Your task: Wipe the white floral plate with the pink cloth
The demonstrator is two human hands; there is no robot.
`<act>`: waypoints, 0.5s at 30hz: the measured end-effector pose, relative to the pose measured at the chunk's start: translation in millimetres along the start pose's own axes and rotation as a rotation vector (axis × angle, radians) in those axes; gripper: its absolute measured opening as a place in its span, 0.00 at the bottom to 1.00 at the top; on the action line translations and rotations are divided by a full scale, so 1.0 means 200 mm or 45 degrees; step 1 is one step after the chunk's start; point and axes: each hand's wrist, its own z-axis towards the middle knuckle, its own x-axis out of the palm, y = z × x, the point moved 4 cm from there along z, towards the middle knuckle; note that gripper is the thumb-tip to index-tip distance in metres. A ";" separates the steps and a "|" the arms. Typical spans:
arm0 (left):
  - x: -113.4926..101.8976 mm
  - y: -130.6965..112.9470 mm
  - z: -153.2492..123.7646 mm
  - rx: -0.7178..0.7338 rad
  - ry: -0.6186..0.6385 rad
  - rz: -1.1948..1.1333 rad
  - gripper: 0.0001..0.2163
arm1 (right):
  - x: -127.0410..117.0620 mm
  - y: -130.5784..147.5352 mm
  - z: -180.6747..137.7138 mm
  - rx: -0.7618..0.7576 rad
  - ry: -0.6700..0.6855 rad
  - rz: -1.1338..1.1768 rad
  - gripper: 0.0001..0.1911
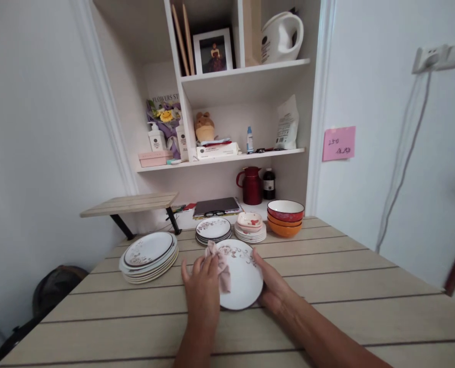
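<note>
A white plate (242, 281) with a dark rim and a brown flower pattern is held tilted above the wooden table, its face toward me. My right hand (275, 286) grips its right edge, thumb on the rim and the other fingers hidden behind. In my left hand (203, 286) is a pale pink cloth (223, 271), pressed against the plate's left side. Just beyond the plate sits a stack of small patterned plates (213, 228). Beside that stack are small saucers (250, 235) with pink-and-white dishes (249, 221) on top.
On the left stands a stack of larger plates (149, 255). Nested bowls (285, 219) are at the back right. A small raised wooden shelf (131, 203) stands at the back left. A closed laptop (216, 205) and a red jug (252, 186) are behind, in the white shelving.
</note>
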 end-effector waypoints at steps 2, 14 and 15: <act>0.02 -0.04 -0.01 0.053 0.020 -0.027 0.16 | -0.03 0.05 0.01 -0.065 0.001 0.045 0.29; 0.04 -0.07 -0.02 0.013 0.051 -0.117 0.22 | 0.09 -0.07 -0.06 0.034 0.124 -0.051 0.27; 0.02 -0.03 -0.02 -0.064 0.028 -0.067 0.22 | 0.09 -0.08 -0.06 0.034 0.108 -0.044 0.27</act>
